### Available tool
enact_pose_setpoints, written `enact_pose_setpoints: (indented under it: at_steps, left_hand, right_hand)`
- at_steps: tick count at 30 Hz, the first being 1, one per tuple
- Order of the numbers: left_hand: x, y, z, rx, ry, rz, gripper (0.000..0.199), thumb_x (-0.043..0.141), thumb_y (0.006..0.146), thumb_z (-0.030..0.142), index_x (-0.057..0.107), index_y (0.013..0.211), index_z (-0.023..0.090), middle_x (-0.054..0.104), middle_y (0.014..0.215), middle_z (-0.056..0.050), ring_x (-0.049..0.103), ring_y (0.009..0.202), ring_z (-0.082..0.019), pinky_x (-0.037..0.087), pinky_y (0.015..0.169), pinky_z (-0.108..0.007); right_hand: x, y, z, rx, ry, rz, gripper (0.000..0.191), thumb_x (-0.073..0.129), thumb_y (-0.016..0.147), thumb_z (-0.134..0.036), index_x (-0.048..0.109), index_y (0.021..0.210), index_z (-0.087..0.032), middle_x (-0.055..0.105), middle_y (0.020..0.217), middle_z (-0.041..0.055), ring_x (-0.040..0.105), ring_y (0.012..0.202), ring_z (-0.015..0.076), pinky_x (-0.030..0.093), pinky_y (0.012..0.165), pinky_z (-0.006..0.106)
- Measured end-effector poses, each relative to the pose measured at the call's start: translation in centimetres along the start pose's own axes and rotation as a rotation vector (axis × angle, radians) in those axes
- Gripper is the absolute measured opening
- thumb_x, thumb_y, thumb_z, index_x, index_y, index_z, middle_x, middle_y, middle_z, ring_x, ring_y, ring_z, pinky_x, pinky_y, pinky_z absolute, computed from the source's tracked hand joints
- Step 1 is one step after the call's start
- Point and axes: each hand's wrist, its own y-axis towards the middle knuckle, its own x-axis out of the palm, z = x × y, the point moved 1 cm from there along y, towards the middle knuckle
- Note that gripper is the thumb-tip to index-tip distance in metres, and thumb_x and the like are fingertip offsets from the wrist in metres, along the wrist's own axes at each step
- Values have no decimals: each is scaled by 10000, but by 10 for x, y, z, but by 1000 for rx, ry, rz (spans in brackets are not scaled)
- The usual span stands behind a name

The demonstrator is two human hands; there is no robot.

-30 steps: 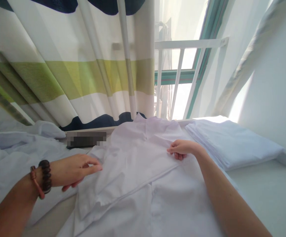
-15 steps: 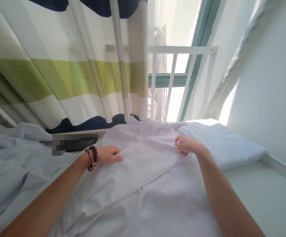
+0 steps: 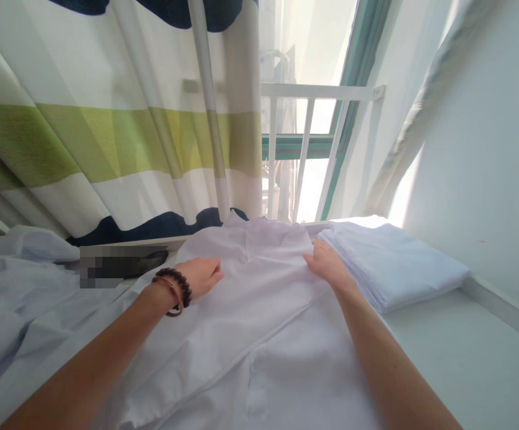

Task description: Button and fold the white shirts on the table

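Observation:
A white long-sleeved garment (image 3: pixel 259 316) lies spread in front of me, its narrower top end toward the curtain. One layer, seemingly a sleeve, crosses it diagonally. My left hand (image 3: pixel 202 278), with a beaded bracelet and a reddish band on the wrist, is on its upper left part. The fingers are curled together and seem to grip the cloth; their tips are partly hidden. At the upper right edge, my right hand (image 3: pixel 325 261) pinches the cloth between thumb and fingers. A folded white cloth stack (image 3: pixel 407 263) lies just to the right of that hand.
Loose white fabric (image 3: pixel 3 310) is heaped at the left. Beside it lies a dark object (image 3: pixel 151 261), partly blurred out. A striped curtain (image 3: pixel 160 143) and a white railing (image 3: pixel 317 91) stand behind the surface (image 3: pixel 474 352). A wall (image 3: pixel 487 149) rises at the right.
My right hand has moved slightly left and closed on the garment's edge. My left hand has shifted a little right and its fingers have curled in. The view has turned slightly right.

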Motion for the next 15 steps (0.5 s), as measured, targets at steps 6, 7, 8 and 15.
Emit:
enact_pose_setpoints:
  at_steps: [6, 7, 8, 15]
  left_hand:
    - [26, 67, 42, 245, -47, 114, 564, 343, 951, 451, 379, 1408, 121, 392, 1485, -117, 314, 1380, -225, 207, 1139, -326]
    - [35, 71, 39, 243, -40, 95, 623, 345, 941, 493, 346, 1436, 114, 347, 1511, -126, 268, 1406, -252, 183, 1151, -367]
    - [43, 73, 35, 233, -32, 88, 657, 327, 938, 518, 314, 1458, 117, 299, 1533, -128, 222, 1424, -274, 152, 1158, -413]
    - [68, 42, 19, 134, 14, 100, 705, 263, 925, 580, 241, 1503, 177, 165, 1575, -86, 110, 1448, -317, 92, 1153, -505]
  right_hand:
    - [46, -7, -3, -144, -100, 54, 612, 262, 987, -394, 244, 1483, -36, 217, 1562, 148, 147, 1442, 254, 121, 1150, 349]
    - [49, -6, -2, -152, -110, 47, 631, 247, 986, -420, 233, 1489, -39, 196, 1568, 143, 133, 1445, 257, 110, 1153, 357]
    - [51, -6, 0, -160, -118, 39, 650, 239, 983, -442, 225, 1494, -41, 182, 1570, 142, 127, 1446, 263, 108, 1153, 364]
    - [48, -5, -2, -230, -158, 0, 685, 227, 971, -472, 202, 1500, -38, 147, 1574, 151, 117, 1446, 280, 118, 1153, 391]
